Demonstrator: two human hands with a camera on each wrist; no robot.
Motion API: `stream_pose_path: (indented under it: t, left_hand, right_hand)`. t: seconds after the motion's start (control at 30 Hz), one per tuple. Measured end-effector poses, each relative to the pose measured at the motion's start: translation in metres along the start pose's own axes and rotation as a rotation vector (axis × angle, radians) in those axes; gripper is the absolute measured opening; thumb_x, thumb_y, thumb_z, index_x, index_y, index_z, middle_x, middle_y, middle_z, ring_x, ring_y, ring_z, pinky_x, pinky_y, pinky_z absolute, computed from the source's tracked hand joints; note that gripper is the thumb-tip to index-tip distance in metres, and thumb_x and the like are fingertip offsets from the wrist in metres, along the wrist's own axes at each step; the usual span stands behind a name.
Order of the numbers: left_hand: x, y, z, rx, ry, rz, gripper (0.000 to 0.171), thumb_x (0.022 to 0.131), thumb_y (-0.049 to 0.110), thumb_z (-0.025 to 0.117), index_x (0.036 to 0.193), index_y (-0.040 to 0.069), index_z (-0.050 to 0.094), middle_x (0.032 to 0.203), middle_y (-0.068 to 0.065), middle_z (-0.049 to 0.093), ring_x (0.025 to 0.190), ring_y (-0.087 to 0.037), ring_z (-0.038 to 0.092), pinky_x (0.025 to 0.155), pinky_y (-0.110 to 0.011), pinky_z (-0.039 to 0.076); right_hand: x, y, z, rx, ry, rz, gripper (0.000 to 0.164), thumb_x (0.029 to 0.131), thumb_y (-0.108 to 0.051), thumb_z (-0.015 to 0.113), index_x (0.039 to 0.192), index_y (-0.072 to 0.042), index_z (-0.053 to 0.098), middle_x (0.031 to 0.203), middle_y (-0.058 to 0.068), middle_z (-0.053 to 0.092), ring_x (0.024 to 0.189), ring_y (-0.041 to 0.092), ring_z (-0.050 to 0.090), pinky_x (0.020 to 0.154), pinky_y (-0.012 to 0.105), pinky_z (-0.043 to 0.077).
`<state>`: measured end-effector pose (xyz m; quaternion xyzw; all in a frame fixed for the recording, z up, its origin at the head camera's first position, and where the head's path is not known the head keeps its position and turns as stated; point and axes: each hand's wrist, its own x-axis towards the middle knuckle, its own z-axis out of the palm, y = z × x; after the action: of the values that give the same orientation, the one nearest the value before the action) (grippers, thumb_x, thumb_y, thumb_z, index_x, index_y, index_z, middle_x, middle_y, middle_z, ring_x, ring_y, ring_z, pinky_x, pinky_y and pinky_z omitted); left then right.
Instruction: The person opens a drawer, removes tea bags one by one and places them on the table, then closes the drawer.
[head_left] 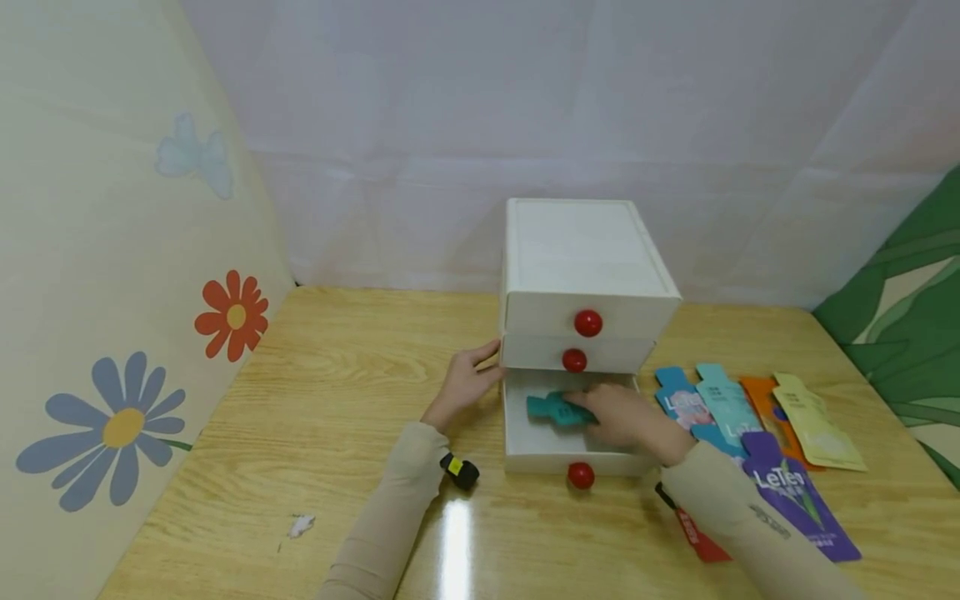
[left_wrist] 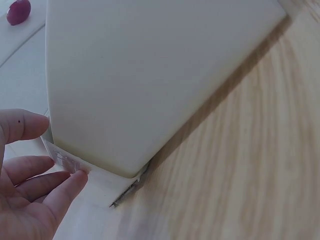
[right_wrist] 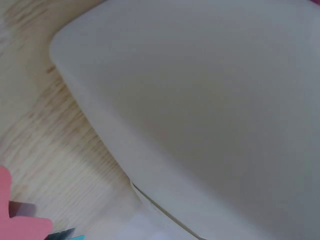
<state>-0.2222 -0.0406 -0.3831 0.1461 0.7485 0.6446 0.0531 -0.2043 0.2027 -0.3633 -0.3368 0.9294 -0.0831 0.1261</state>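
A white drawer cabinet (head_left: 577, 250) with red round knobs stands on the table, its bottom drawer (head_left: 536, 462) pulled out. My left hand (head_left: 465, 385) touches the cabinet's left front edge; in the left wrist view its fingertips (left_wrist: 77, 179) rest against the side just behind the drawer's outer wall. Inside the drawer, my right hand (head_left: 622, 417) holds a teal bottle-shaped sachet (head_left: 551, 408) by its right part, low over the drawer floor. The right wrist view shows mostly the drawer's white outside, with the right hand hidden.
Right of the cabinet lie several flat bottle-shaped sachets: blue (head_left: 678, 392), light teal (head_left: 723, 400), orange (head_left: 761, 400), yellow (head_left: 817, 425) and purple (head_left: 787, 492). A red sachet (head_left: 701, 537) lies partly under the right forearm. The two upper drawers are closed.
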Motion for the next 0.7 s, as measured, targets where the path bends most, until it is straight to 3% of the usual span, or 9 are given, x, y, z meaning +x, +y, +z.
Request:
stream_pose_path:
  t: [0.13, 0.53, 0.7]
  left_hand:
    - [-0.0034, 0.0070, 0.0000, 0.017, 0.001, 0.003, 0.046, 0.087, -0.001, 0.056, 0.130, -0.011, 0.039, 0.135, -0.026, 0.037, 0.119, -0.035, 0.043, 0.090, -0.034, 0.045]
    - [-0.0016, 0.0029, 0.0003, -0.030, 0.007, -0.006, 0.047, 0.086, -0.002, 0.056, 0.130, -0.011, 0.039, 0.134, -0.026, 0.037, 0.117, -0.036, 0.045, 0.090, -0.033, 0.044]
    - [-0.0016, 0.0034, 0.0005, -0.025, 0.006, -0.003, 0.047, 0.086, -0.003, 0.056, 0.129, -0.012, 0.039, 0.134, -0.027, 0.038, 0.116, -0.037, 0.046, 0.090, -0.033, 0.044]
  right_hand:
    - [-0.0010, -0.0002, 0.0009, 0.010, 0.004, -0.005, 0.042, 0.076, -0.001, 0.064, 0.117, -0.002, 0.060, 0.089, 0.003, 0.060, 0.069, 0.014, 0.045, 0.068, 0.035, 0.049]
    - [-0.0025, -0.0025, -0.0003, 0.026, 0.059, -0.002, 0.034, 0.078, 0.001, 0.061, 0.111, -0.004, 0.064, 0.083, 0.001, 0.062, 0.063, 0.012, 0.046, 0.060, 0.030, 0.048]
    - [-0.0032, -0.0043, -0.0016, 0.009, 0.105, -0.003, 0.022, 0.076, 0.004, 0.062, 0.095, -0.004, 0.066, 0.072, -0.001, 0.059, 0.057, 0.012, 0.044, 0.052, 0.026, 0.044]
